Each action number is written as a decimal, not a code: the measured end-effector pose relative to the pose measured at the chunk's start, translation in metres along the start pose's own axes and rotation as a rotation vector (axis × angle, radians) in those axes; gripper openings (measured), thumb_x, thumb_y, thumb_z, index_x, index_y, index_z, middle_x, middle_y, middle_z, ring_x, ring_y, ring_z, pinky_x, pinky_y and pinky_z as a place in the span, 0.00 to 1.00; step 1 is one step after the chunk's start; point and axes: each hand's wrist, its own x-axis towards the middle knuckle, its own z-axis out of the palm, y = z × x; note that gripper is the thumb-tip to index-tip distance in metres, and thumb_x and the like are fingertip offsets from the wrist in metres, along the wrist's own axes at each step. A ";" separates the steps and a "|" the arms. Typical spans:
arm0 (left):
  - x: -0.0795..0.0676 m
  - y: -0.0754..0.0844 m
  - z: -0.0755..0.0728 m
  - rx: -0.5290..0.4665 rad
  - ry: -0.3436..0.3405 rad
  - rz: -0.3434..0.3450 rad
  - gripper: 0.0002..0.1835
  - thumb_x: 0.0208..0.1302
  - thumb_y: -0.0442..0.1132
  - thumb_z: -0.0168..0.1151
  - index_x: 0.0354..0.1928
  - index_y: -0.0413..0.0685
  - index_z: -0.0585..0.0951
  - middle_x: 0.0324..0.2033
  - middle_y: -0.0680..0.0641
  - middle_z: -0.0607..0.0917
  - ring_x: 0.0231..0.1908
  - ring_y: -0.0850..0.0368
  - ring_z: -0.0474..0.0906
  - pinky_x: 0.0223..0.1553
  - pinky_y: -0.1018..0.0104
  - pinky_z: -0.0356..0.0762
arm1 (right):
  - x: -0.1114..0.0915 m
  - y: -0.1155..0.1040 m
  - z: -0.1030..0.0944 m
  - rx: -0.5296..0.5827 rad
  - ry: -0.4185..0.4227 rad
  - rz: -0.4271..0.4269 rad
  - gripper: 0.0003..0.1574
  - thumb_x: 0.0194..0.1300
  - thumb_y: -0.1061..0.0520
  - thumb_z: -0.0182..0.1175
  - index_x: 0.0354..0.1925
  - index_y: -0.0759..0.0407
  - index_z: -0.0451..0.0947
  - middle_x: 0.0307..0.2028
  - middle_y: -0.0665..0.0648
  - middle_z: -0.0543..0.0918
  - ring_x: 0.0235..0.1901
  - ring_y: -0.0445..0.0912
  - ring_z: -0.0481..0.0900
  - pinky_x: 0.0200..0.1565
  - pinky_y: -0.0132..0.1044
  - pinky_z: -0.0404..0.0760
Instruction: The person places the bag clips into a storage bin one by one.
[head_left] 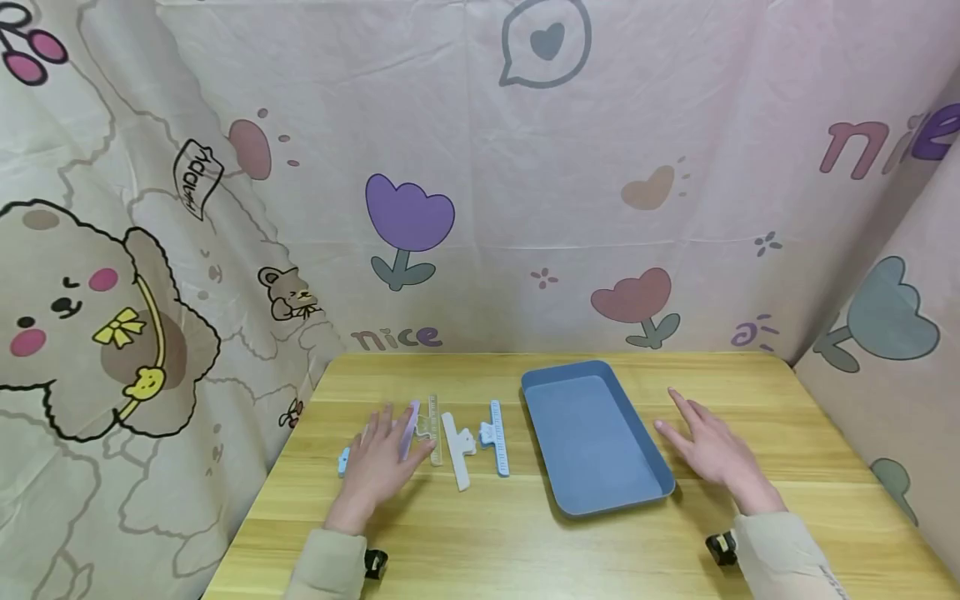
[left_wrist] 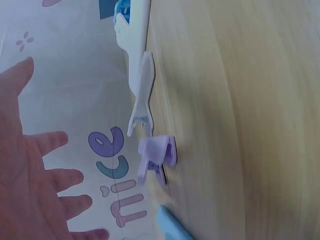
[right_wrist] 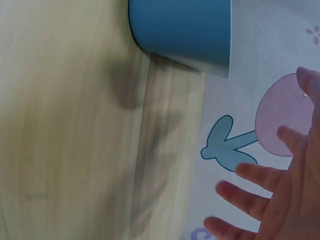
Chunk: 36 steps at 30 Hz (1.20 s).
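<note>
My left hand (head_left: 378, 462) hovers with spread fingers over the left end of a row of bag clips. Partly under it in the head view are a purple clip (head_left: 412, 421) and a light blue clip (head_left: 343, 461). Right of the hand lie a clear clip (head_left: 433, 408), a white clip (head_left: 456, 454) and a blue clip (head_left: 498, 442) with ruler-like marks. Across the table, my right hand (head_left: 712, 450) is held with fingers spread beside a blue-grey tray (head_left: 600, 442), holding nothing. The left wrist view shows the left palm (left_wrist: 30, 180) apart from the clips.
The tray's raised rim (head_left: 652, 433) stands between the clips and my right hand. A wooden table (head_left: 495, 550) carries everything. Patterned cloth (head_left: 517, 167) hangs behind the table and at both sides.
</note>
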 end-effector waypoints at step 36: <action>0.027 0.063 0.017 -0.391 -0.064 0.089 0.38 0.69 0.67 0.47 0.73 0.53 0.64 0.68 0.40 0.68 0.66 0.37 0.63 0.62 0.35 0.62 | 0.038 -0.004 0.022 0.380 -0.077 -0.043 0.41 0.74 0.52 0.55 0.74 0.67 0.50 0.49 0.72 0.79 0.32 0.48 0.81 0.36 0.44 0.79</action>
